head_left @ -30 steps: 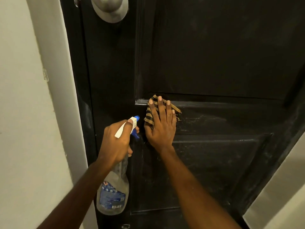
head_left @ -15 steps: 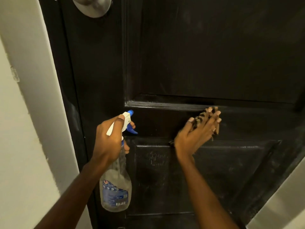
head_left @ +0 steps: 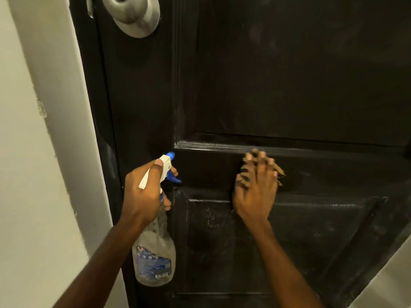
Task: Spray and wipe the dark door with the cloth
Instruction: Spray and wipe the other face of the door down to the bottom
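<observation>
Dark door [head_left: 289, 74] fills most of the head view, seen from close up and tilted. It has a large recessed panel above, a flat rail across the middle and a second, raised panel below, which shows pale smears and streaks.

The right hand [head_left: 255, 192] lies flat against the middle rail, just under the ridged moulding of the upper panel. Its fingers are straight and a little spread, and they press the cloth [head_left: 279, 171] against the door. The cloth is tan with dark checks, and only its edges show, past the fingertips and on both sides of the fingers.

The left hand [head_left: 142, 192] grips the neck of a spray bottle [head_left: 155, 263], held just beside the door's left stile and well left of the cloth. Its thumb rests along the white head, and fingers curl in front by the blue trigger [head_left: 172, 176]. The bottle is clear, with a blue label, and hangs down below the hand.

A silver door knob [head_left: 133, 12] sits at the top left. A pale wall [head_left: 33, 174] runs down the left edge, and a pale surface [head_left: 389, 281] crosses the lower right corner.
</observation>
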